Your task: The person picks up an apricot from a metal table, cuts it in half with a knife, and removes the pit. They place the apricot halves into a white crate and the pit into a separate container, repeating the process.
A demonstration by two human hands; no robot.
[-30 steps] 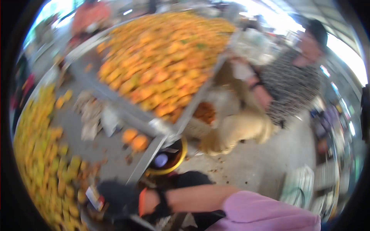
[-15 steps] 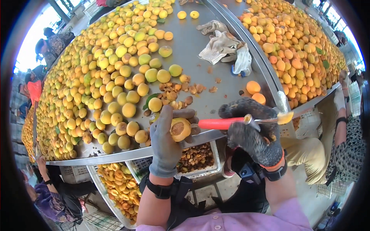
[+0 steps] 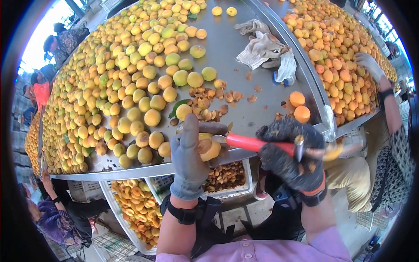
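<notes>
My left hand (image 3: 190, 159), in a grey glove, is closed around a yellow-orange apricot (image 3: 209, 149) just above the table's near edge. My right hand (image 3: 294, 153), in a dark, stained glove, grips a red-handled knife (image 3: 257, 143). Metal shows at both ends of its handle. The left tip touches the apricot's upper side, and whether it has gone in I cannot tell. On the right, past my fist, the blurred metal end carries an orange-yellow piece (image 3: 332, 153). My left fingers hide part of the fruit.
Heaped apricots (image 3: 131, 83) cover the left of the metal table (image 3: 222, 56). Brown scraps (image 3: 207, 107) lie beyond my left hand. Used gloves (image 3: 262, 50) rest near the raised divider (image 3: 305, 65). Below are crates of halves (image 3: 135, 205) and dark pits (image 3: 224, 177). A co-worker's gloved hand (image 3: 369, 65) reaches in right.
The knife's left tip has come against the apricot, which has turned in my left hand so its cut face shows less. My view has shifted slightly. The co-worker's hand has moved onto the right-hand heap.
</notes>
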